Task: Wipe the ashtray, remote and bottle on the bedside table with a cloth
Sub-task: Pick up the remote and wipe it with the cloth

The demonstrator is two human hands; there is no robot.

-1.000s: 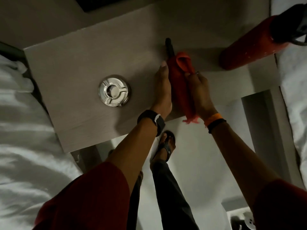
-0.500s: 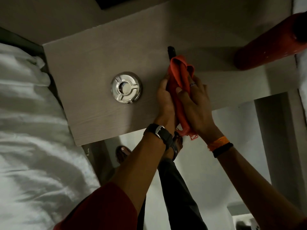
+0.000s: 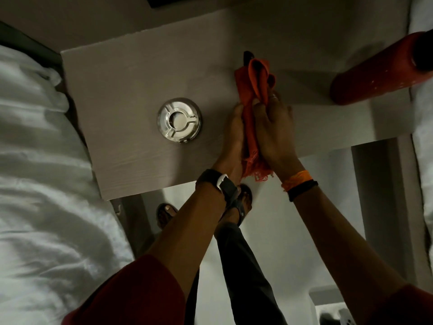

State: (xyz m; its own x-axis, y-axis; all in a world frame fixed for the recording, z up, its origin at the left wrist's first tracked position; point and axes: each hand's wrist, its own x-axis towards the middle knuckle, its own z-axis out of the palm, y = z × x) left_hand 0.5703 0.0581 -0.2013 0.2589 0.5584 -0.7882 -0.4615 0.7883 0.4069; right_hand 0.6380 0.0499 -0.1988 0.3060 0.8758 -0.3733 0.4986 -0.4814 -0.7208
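Dim bedside table [image 3: 131, 73] under you: your left hand [image 3: 232, 137] and right hand [image 3: 274, 127] close together around the orange cloth [image 3: 253, 85] wrapping the remote [image 3: 246, 55]. Left of them sits the ashtray [image 3: 179, 120]; far right, the red bottle [image 3: 375, 71], seemingly unwiped.

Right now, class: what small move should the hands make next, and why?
Probably slide the orange cloth toward the remote's far tip. Both the left hand and right hand wrap it, yet only that dark tip shows uncovered.
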